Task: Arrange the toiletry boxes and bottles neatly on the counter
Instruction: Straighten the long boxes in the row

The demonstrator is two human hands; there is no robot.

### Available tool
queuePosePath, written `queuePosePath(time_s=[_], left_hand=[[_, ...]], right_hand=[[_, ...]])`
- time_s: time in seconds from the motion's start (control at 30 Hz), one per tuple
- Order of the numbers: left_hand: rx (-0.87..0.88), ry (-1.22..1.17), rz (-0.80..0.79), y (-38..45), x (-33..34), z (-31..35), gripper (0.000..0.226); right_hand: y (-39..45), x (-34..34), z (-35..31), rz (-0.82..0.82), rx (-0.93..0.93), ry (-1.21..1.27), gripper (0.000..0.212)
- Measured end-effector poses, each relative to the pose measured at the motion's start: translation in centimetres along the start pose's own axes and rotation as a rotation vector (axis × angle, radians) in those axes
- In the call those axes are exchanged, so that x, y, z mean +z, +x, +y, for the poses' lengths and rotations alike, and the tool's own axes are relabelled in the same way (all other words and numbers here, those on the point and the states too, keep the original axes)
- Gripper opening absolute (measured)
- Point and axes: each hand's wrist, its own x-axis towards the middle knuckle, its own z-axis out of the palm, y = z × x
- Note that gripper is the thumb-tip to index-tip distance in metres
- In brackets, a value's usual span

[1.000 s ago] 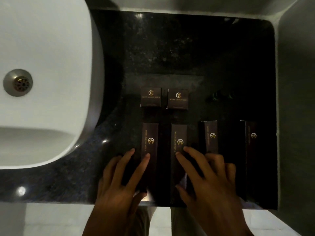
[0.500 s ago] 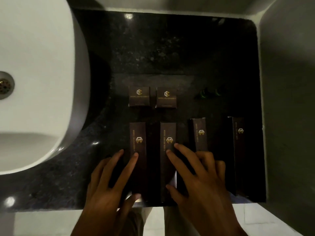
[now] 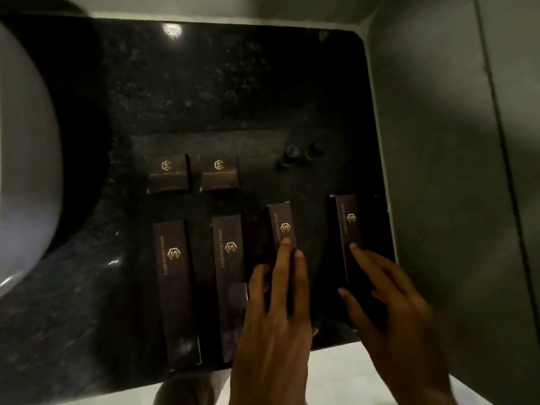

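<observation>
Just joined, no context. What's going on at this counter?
A person is lining up dark toiletry boxes on a black counter beside a white sink. The left hand lies on the third long box; the right hand touches the fourth long box. Two other long boxes lie parallel to the left, two small boxes sit behind them, and two small bottles stand further right.

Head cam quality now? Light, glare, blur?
Head view: dim, dark boxes barely separate from the black counter; one ceiling-light glare spot near the back edge; right hand motion-blurred, left hand a bit sharper; gold logos readable, small print not; wide-angle bending at the sink.
</observation>
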Motion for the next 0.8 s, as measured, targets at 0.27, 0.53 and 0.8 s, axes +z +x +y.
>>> queuePosePath(time_s=[0.27, 0.53, 0.8], left_hand=[[0.028, -0.002, 0.009, -0.2, 1.0, -0.2, 0.108], [0.081, 0.030, 0.097, -0.3, 1.6, -0.7, 0.109], [0.145, -0.032, 0.257, -0.8, 1.5, -1.3, 0.100]], right_hand=[[-1.1, 0.9, 0.7, -0.065, -0.018, 0.146, 0.060], [-1.2, 1.2, 1.1, -0.062, -0.038, 0.179, 0.062], [-0.8, -0.3, -0.7, -0.038, -0.014, 0.036, 0.075]])
